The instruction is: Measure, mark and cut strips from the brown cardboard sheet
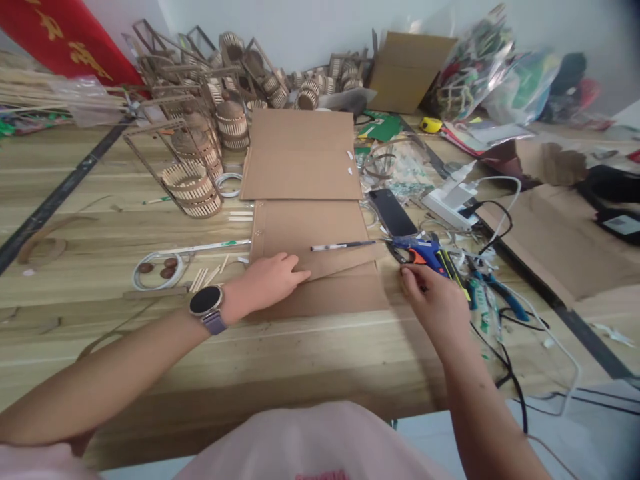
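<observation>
Here, nearest, two hands work at the cardboard (310, 227), which lies mid-desk (310, 373) in three visible overlapping panels, its long axis running straight away from the person. The left hand (273, 283) lies palm down on its near left part, fingers loosely extended, covering some of it. The right hand (443, 303), just right of the cardboard, has thumb and forefinger bent together beside one blue glue gun (434, 259); whether they grip anything I cannot tell. One pen (343, 246) lies crosswise on the cardboard. Left of the cardboard, three brown beads (171, 263) sit within a white coil (135, 275). Blue-handled pliers (511, 301) and cables crowd its right side; beyond them, still right of it, are one phone (393, 212) and one power strip (453, 205). Many slatted baskets (193, 190), too jumbled to count, stand left of and behind the cardboard, with one carton (413, 73) behind right.
</observation>
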The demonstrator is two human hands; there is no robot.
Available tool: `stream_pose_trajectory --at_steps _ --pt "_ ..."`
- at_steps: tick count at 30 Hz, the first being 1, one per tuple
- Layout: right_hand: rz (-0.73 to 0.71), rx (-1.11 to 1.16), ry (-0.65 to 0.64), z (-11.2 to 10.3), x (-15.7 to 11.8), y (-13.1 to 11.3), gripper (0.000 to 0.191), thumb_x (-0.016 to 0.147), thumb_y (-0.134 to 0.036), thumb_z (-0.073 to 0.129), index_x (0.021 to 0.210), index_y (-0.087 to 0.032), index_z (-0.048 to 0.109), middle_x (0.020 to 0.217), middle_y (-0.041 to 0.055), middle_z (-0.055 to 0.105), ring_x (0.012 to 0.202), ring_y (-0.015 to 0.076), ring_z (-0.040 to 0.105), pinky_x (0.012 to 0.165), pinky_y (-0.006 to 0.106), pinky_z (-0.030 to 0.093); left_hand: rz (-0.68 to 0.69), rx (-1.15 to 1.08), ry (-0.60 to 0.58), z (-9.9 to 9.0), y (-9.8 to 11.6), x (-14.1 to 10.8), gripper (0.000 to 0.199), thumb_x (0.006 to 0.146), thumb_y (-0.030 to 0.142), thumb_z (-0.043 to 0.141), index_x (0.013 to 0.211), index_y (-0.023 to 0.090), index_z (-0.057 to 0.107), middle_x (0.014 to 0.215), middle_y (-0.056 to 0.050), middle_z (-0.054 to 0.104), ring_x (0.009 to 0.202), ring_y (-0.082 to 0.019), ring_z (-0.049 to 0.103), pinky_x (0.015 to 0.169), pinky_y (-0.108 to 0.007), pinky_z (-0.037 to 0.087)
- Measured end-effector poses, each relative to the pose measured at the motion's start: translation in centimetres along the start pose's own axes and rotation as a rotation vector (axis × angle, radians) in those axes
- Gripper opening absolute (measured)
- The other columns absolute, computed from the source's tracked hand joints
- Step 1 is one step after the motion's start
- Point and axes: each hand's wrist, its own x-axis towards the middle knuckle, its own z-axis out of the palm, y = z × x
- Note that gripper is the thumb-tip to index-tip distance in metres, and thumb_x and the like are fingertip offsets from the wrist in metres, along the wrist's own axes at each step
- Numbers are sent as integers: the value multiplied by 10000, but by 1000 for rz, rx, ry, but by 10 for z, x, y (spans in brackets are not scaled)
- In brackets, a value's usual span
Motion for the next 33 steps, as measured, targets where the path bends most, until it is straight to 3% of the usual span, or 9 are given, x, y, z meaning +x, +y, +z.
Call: stream_pose_trajectory --at_steps 7,11,15,18,21,24,27,30,33 --pt "43 19 22 -1 -21 19 376 892 -435 468 888 -186 750 708 99 732 605 231 644 584 316 412 -29 -95 43 1 0 11 352 923 143 479 1232 220 629 1004 -97 579 951 -244 569 761 -321 469" --pt "20 20 14 -1 -20 17 385 909 -440 455 904 -195 752 722 93 740 623 231 655 584 312 414 -172 -185 50 -1 7 12 272 899 198 536 1148 155 637 991 -96 604 934 -232 600 816 -327 486" --pt "5 -4 25 -3 -18 18 388 923 -428 440 897 -193 748 770 100 754 672 233 674 608 311 420 -246 -184 23 -6 18 13 176 862 217 572 989 120 647 917 -104 644 858 -234 647 761 -322 512" --pt "13 -1 39 -4 -19 22 394 919 -427 433 894 -193 748 749 95 749 648 226 662 623 316 427 -221 -88 2 -16 29 11 160 818 33 509 882 100 639 827 -125 663 762 -242 670 650 -314 510" --pt "55 -5 43 -4 -22 28 386 913 -416 433 890 -196 748 728 91 741 631 221 650 611 314 425 -257 87 -10 -28 38 10 315 762 -94 435 942 66 637 779 -144 678 707 -247 688 542 -276 478" --pt "110 -51 46 -4 -22 35 363 905 -404 446 876 -203 746 753 89 740 647 219 645 594 305 414 -306 198 86 -36 37 12 374 814 -92 382 1068 30 628 794 -172 695 719 -252 696 538 -272 476" --pt "151 -88 73 -3 -14 45 360 901 -387 441 888 -189 742 842 105 741 686 223 641 606 308 418 -321 260 161 -32 28 17 401 840 -82 353 1095 40 637 906 -202 713 805 -260 696 575 -286 499" --pt "194 -129 104 -6 0 58 360 895 -357 437 917 -164 740 891 136 726 744 239 638 638 321 428 -299 261 156 -21 20 17 397 856 -60 371 1093 72 661 1013 -207 708 937 -285 674 635 -316 526" --pt "236 -171 109 -11 12 68 344 876 -326 447 899 -150 741 875 156 715 741 254 628 633 334 424 -258 228 190 -10 21 8 334 952 54 375 1090 105 675 1061 -197 700 1016 -302 649 716 -361 542"
